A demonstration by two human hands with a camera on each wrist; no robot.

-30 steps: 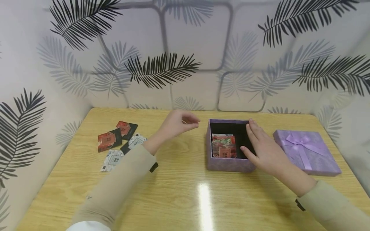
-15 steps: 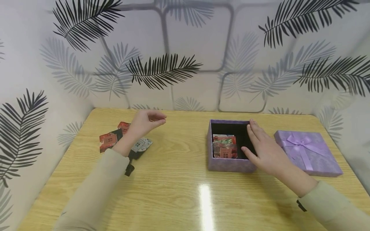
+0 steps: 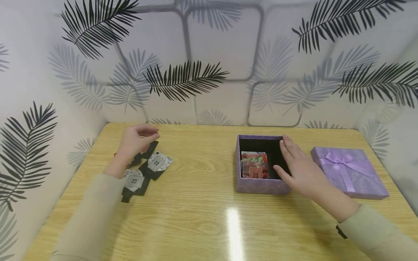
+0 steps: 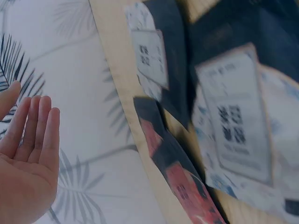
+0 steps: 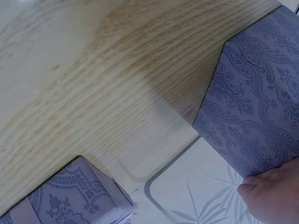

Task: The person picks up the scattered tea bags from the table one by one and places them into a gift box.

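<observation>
In the head view, my left hand [image 3: 135, 141] hovers above the red-and-black sachets [image 3: 151, 148] at the table's left, partly hiding them. It holds nothing; the left wrist view shows straight fingers [image 4: 39, 126] with the thumb apart. Close beside it lie two white-and-black sachets, one nearer [image 3: 135, 181] and one to the right [image 3: 158, 164]. My right hand [image 3: 302, 174] rests along the right rim of a purple open-topped box [image 3: 261, 186], fingers extended and thumb over the opening. Inside the box, several sachets [image 3: 256, 168] lean together, a red one in front.
The purple lid [image 3: 356, 174] with a ribbon bow lies right of the box, partly behind my right forearm. Wood-grain table [image 3: 196, 203] extends between the sachets and the box. A leaf-patterned backdrop [image 3: 215, 47] stands behind the table's far edge and at both sides.
My left hand has moved left from near the box to over the loose sachets, covering the red ones and uncovering the white ones. My right hand has stayed on the box rim.
</observation>
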